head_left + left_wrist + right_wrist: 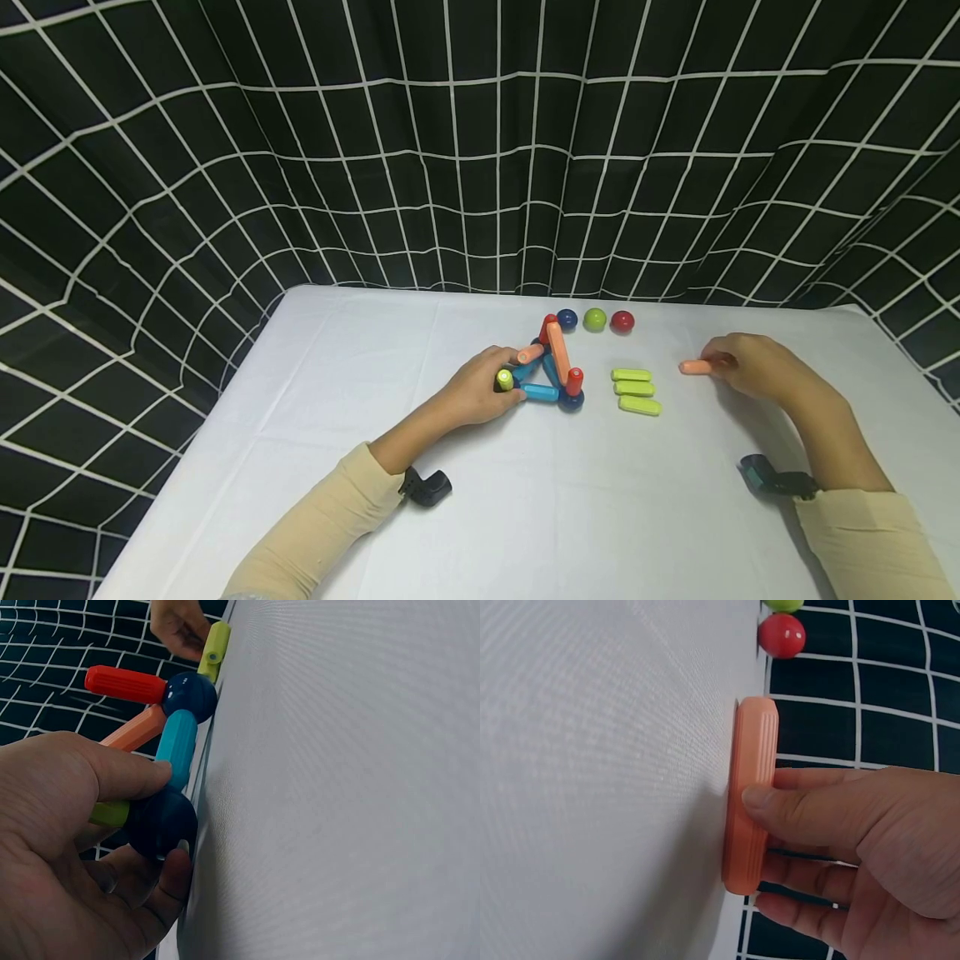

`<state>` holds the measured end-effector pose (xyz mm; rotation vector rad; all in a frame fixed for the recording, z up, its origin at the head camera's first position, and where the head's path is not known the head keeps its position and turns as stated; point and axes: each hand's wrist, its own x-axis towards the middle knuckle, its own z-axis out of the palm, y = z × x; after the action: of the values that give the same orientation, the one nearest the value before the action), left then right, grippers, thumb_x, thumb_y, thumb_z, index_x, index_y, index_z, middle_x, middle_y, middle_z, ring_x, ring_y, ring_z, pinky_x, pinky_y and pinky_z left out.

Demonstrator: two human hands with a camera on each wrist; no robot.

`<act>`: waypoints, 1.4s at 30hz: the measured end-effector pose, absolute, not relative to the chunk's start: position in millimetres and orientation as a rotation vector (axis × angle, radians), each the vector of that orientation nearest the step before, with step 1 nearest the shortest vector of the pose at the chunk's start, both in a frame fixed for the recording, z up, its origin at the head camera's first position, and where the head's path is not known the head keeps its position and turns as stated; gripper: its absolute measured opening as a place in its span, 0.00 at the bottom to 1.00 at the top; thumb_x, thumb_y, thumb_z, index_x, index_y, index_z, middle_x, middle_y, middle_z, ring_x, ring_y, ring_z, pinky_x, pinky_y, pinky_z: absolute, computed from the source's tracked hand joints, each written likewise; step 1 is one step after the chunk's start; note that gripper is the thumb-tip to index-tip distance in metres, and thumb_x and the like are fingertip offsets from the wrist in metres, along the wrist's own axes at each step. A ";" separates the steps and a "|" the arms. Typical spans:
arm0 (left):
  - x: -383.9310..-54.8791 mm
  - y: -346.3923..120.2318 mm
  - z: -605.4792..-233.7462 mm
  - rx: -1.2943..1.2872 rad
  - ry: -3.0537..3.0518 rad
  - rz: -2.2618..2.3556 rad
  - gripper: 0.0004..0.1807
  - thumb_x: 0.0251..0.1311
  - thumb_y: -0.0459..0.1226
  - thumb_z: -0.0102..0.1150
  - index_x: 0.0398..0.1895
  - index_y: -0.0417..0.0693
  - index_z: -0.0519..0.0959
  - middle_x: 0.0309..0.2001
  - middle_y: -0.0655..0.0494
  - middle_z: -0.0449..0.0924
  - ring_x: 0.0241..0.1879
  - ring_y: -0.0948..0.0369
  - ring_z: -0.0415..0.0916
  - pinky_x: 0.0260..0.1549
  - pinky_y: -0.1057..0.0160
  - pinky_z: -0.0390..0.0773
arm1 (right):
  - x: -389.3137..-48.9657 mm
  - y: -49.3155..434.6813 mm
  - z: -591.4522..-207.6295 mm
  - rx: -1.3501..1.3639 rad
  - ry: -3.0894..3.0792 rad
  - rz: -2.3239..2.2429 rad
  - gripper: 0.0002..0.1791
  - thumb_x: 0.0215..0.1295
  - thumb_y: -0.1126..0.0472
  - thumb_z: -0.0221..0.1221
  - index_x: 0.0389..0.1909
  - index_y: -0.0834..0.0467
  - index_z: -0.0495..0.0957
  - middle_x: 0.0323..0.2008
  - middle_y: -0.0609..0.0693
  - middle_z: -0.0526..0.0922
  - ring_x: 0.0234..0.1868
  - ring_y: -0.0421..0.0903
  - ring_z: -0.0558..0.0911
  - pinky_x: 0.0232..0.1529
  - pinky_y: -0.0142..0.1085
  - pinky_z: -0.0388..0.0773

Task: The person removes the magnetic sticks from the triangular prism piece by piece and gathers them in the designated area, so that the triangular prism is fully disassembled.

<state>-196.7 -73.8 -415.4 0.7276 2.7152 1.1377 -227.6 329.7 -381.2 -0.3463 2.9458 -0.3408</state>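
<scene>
My left hand [477,388] grips a dark blue ball [161,823] at the near-left corner of a triangular stick-and-ball frame. Light blue sticks [541,392] form its base, joining dark blue balls [572,401]. From the corners rise red sticks [574,382] and a yellow-green stick [505,380]. Orange sticks [558,353] sit higher up on the frame. Off to the right, my right hand [750,367] pinches a loose orange stick [751,796] between thumb and fingers, at the tablecloth. Part of the gripped ball is hidden behind the left fingers.
Several loose yellow-green sticks [633,388] lie in a stack of rows between the frame and my right hand. Behind them stand a blue ball [567,319], a green ball [595,319] and a red ball [622,322]. A black gridded curtain [420,167] surrounds the white table [480,517].
</scene>
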 end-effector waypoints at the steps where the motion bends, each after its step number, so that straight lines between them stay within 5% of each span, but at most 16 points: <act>1: -196.9 -73.9 -415.5 0.733 2.718 1.136 0.28 0.60 0.36 0.68 0.64 0.42 0.73 0.59 0.47 0.75 0.58 0.54 0.72 0.61 0.54 0.69 | -228.0 329.2 -381.7 -0.349 2.947 -0.343 0.14 0.59 0.73 0.66 0.46 0.67 0.84 0.45 0.68 0.83 0.50 0.68 0.77 0.54 0.66 0.70; 42: -195.9 -74.6 -414.0 0.786 2.691 1.170 0.20 0.60 0.33 0.67 0.56 0.48 0.82 0.57 0.49 0.76 0.58 0.56 0.72 0.59 0.53 0.70 | -227.4 323.6 -378.7 -0.305 2.913 -0.404 0.12 0.56 0.70 0.69 0.42 0.65 0.84 0.42 0.66 0.83 0.45 0.64 0.78 0.50 0.64 0.74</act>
<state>-195.9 -74.6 -414.0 0.7864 2.6910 1.1701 -227.4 323.6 -378.7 -0.3054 2.9128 -0.4038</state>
